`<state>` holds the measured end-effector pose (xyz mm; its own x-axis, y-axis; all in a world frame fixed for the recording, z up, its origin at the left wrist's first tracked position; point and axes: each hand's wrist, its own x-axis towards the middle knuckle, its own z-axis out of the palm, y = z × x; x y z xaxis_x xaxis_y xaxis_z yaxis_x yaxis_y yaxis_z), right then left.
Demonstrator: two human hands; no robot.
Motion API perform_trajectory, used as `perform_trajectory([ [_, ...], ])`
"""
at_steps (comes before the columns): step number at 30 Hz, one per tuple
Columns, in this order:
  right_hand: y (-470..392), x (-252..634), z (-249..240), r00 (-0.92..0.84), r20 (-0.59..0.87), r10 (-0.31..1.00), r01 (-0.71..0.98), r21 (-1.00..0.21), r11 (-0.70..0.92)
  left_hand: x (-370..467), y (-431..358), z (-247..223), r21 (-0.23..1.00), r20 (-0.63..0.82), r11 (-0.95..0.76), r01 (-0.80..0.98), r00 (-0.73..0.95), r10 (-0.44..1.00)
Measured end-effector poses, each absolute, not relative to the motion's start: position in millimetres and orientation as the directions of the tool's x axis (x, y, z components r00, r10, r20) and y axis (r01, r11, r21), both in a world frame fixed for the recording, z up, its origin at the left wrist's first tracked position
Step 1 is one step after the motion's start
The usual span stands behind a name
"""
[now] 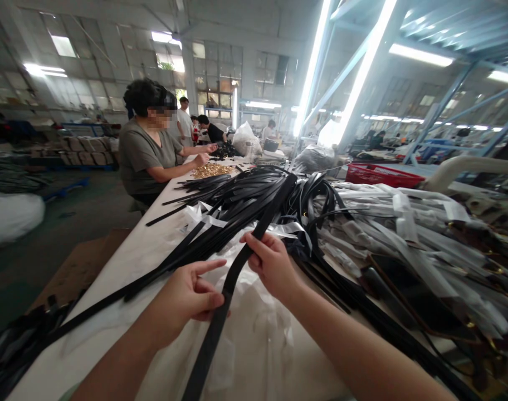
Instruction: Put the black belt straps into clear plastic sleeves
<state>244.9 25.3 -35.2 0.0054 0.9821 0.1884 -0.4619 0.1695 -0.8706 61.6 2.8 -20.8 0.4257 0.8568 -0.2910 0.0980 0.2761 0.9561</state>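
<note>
A long black strap [239, 267] runs from the pile toward me, down past the bottom edge of the view. My right hand [270, 262] pinches it between thumb and fingers at mid-length. Lower down, my left hand [195, 292] has its thumb against the strap's face and other fingers behind it, while the index finger points out to the right. Beyond both hands lies a large heap of black straps [254, 192], some fanned to the left along the table. Crumpled white wrapping strips [206, 217] lie among them, and more pale wrapping sits under my hands.
Many straps in white wrapping [387, 217] are heaped at the right. Behind them stands a red crate [381, 174]. A co-worker [149, 145] at the table's left side handles things near a pile of gold-coloured pieces [212, 170]. Bright lamps and a blue frame [341, 100] rise at the right.
</note>
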Motion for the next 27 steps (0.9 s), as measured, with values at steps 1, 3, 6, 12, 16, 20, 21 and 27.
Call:
perform_trajectory([
  [1,23.5,241.6,-38.5,-0.029,0.199,0.98,-0.422,-0.891,0.169,60.1,3.8,-21.4,0.958,-0.286,0.272,0.093,0.421,0.861],
  [3,17.8,233.2,-45.7,-0.096,0.203,0.974,-0.347,-0.924,0.159,56.5,6.1,-23.1,0.961,-0.274,0.262,0.09,0.431,0.859],
  [6,10.9,225.6,-51.5,-0.135,0.196,0.971,-0.286,-0.946,0.151,53.9,8.0,-25.3,0.963,-0.268,0.245,0.11,0.453,0.85],
  [12,13.4,231.0,-47.0,-0.097,0.21,0.973,-0.224,-0.957,0.185,61.0,4.8,-25.0,0.957,-0.292,0.263,0.125,0.416,0.861],
  [16,18.8,235.2,-46.4,-0.071,0.208,0.975,-0.213,-0.959,0.189,56.1,5.9,-22.0,0.951,-0.31,0.285,0.123,0.421,0.853],
  [20,24.8,241.1,-45.4,0.005,0.205,0.979,-0.228,-0.953,0.201,44.9,9.1,-23.1,0.933,-0.335,0.194,0.305,0.532,0.777],
  [21,26.4,243.0,-44.5,0.029,0.206,0.978,-0.23,-0.951,0.207,43.6,9.4,-24.1,0.929,-0.335,0.17,0.328,0.557,0.76],
  [27,30.0,251.7,-36.6,0.077,0.244,0.967,-0.228,-0.94,0.255,52.6,8.3,-24.6,0.937,-0.249,0.056,0.345,0.544,0.801],
])
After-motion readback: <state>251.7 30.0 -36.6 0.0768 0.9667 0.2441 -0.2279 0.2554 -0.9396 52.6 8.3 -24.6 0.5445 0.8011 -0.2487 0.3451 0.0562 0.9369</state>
